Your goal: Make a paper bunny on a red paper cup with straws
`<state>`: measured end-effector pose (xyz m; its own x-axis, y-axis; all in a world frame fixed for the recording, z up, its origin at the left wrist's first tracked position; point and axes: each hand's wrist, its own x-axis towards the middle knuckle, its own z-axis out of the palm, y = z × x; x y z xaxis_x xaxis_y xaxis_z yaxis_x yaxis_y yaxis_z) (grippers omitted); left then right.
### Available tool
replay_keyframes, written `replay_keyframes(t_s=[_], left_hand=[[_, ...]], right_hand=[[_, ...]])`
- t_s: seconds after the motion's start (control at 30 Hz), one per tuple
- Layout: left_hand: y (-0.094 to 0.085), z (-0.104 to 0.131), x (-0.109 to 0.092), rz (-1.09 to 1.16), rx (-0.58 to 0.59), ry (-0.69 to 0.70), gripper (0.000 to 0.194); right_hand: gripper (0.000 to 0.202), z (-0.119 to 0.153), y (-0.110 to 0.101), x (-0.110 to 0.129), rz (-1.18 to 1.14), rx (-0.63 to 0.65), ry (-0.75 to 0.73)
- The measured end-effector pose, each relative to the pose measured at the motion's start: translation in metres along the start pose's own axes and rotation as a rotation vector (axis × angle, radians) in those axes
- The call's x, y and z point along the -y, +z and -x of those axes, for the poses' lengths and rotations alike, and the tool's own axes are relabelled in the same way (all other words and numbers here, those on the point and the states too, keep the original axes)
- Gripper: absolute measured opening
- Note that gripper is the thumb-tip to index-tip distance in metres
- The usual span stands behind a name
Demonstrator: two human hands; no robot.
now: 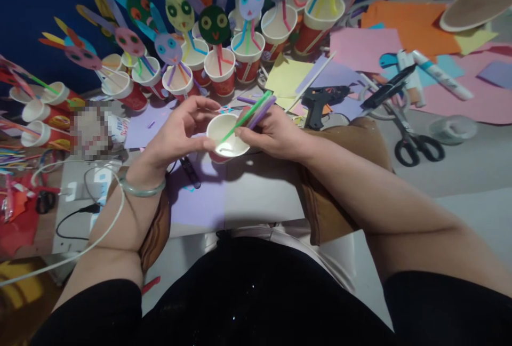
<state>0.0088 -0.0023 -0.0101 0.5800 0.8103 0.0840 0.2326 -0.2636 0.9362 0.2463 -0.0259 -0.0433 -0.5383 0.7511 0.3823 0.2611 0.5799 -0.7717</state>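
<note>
In front of my body is a paper cup point(228, 146), white inside with a bit of red on its outer wall, its mouth tilted toward me. My left hand point(182, 130) has its thumb against the near left rim, and its curved fingers reach round the far side. Drinking straws point(256, 114), green and purple with a paler one between, are gripped in my right hand point(276, 127). The green straw's lower end slants into the cup. My right fingertips, partly hidden, are close to the cup's right side.
Several red-and-white cups point(220, 71) with paper animal heads on straws crowd the back. Right of my hands lie a black glue gun point(320, 103), scissors point(416, 146), a tape roll point(454, 129) and coloured paper point(408, 21). A white cable point(114, 218) crosses the left side.
</note>
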Motion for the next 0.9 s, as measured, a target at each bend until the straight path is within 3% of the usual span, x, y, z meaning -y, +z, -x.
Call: replay_keyframes(t_s=[0.07,0.13,0.33,0.47,0.67,0.9], left_hand=[[0.0,0.0,0.0,-0.069,0.11,0.056,0.099],[0.004,0.001,0.002,-0.157,0.163,0.092,0.102],[0.02,0.002,0.008,-0.155,0.132,0.097,0.091],[0.02,0.001,0.01,-0.14,0.113,0.092,0.092],[0.019,0.001,0.016,-0.294,0.072,0.181,0.079],[0.022,0.0,0.027,-0.331,0.004,0.238,0.089]], right_hand=[[0.029,-0.001,0.0,0.001,-0.072,-0.111,0.018],[0.031,-0.002,0.001,0.003,-0.13,-0.181,0.021],[0.036,-0.001,0.002,0.007,-0.189,-0.251,-0.029],[0.038,-0.002,0.002,0.007,-0.167,-0.246,-0.069],[0.04,-0.002,0.004,0.004,-0.113,-0.255,-0.137],[0.042,0.0,0.007,0.008,-0.024,-0.265,-0.134]])
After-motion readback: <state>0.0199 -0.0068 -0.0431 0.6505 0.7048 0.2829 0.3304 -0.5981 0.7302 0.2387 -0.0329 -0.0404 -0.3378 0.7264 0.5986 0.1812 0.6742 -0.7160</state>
